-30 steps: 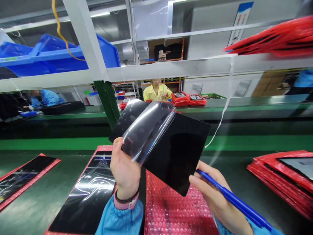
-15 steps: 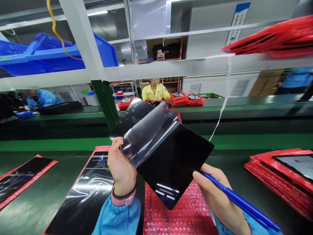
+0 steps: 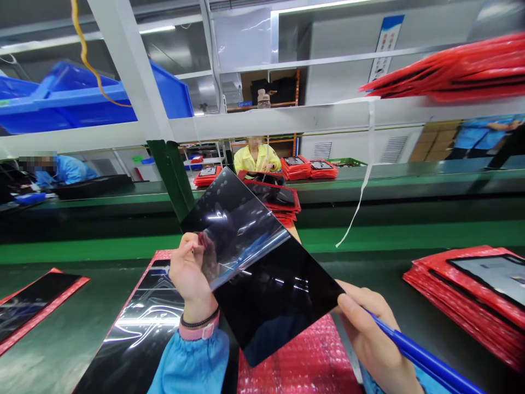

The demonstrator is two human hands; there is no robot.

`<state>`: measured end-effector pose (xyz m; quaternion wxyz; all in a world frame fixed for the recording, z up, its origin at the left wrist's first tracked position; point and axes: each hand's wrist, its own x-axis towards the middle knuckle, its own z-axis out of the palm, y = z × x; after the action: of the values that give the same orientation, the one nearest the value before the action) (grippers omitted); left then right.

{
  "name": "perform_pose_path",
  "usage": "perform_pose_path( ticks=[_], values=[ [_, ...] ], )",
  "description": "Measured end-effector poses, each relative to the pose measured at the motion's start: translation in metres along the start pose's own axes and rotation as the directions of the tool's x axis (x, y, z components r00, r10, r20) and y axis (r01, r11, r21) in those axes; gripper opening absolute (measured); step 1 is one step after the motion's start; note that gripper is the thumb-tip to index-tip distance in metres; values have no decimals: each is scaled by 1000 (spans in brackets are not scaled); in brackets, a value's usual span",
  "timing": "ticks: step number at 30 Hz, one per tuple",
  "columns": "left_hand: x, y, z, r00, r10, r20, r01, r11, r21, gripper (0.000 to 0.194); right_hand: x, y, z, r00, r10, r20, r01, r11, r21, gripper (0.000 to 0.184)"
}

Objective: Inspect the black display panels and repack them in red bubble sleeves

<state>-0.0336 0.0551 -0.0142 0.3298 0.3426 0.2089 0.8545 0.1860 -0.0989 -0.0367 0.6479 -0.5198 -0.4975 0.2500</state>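
Observation:
A glossy black screen panel [image 3: 283, 295] is held up at a tilt in front of me. My right hand [image 3: 373, 334] pinches its right corner between thumb and fingers. A blue pen [image 3: 414, 350] also sits in that hand, pointing down to the right. My left hand [image 3: 192, 273] is closed on the edge of a clear film [image 3: 246, 241], which is partly peeled back over the panel's upper left part. Bubble-like spots show there. Below the panel lies red bubble wrap [image 3: 303, 361]. Another black panel [image 3: 135, 334] rests on red wrap to the left.
Red bubble-wrap pouches [image 3: 471, 295] are stacked at right, with more red pouches [image 3: 455, 68] on the shelf above. A narrow dark panel [image 3: 36, 301] lies far left. A blue bin [image 3: 94, 101] stands on the shelf. Across the bench sits a person in yellow [image 3: 256, 157].
The clear film has drawn back flatter over the panel, and the red stack behind now shows. The panel's right corner has dropped, and both hands have shifted slightly.

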Motion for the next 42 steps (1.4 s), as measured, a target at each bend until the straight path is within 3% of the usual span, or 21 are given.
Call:
perform_pose_path(
  ticks=[4,9,13,15,17,18,21,23,26,30,37,39,42],
  values=[
    [0,3,1,999,-16,33,16,1000,20,13,-1,-6,1,996,78,52,-79,997,6,42],
    [-11,14,10,992,-79,96,73,996,56,14,3,-15,1,975,219,25,-218,975,-41,41],
    [-25,22,20,944,-223,242,219,975,43,18,5,-18,4,966,258,34,-257,966,-26,51],
    [-30,23,23,924,-235,302,233,972,42,21,7,-20,4,968,250,-1,-250,967,-43,52],
    [-33,23,24,915,-226,334,219,974,57,21,10,-24,3,983,176,45,-172,982,-74,47],
    [-34,23,24,912,-219,346,210,976,63,21,12,-26,2,984,126,126,-116,990,-83,42],
    [-36,24,24,904,-189,384,173,982,76,21,21,-33,2,919,19,393,9,998,-69,30],
    [-37,25,24,903,-176,392,157,984,80,22,24,-35,2,897,-11,441,44,997,-65,29],
    [-39,26,24,911,-165,378,140,986,91,22,24,-27,2,911,-31,411,78,992,-97,40],
    [-40,25,23,912,-160,378,130,986,104,22,20,-12,0,959,-50,279,104,977,-184,63],
    [-40,23,22,915,-79,395,38,993,110,23,18,-11,2,926,-237,294,304,930,-208,85],
    [-40,22,20,911,-51,409,5,994,112,24,17,-7,5,894,-371,251,428,872,-237,97],
    [-40,18,16,891,49,452,-108,988,107,22,15,-3,8,749,-605,271,662,674,-327,104]
  ],
)
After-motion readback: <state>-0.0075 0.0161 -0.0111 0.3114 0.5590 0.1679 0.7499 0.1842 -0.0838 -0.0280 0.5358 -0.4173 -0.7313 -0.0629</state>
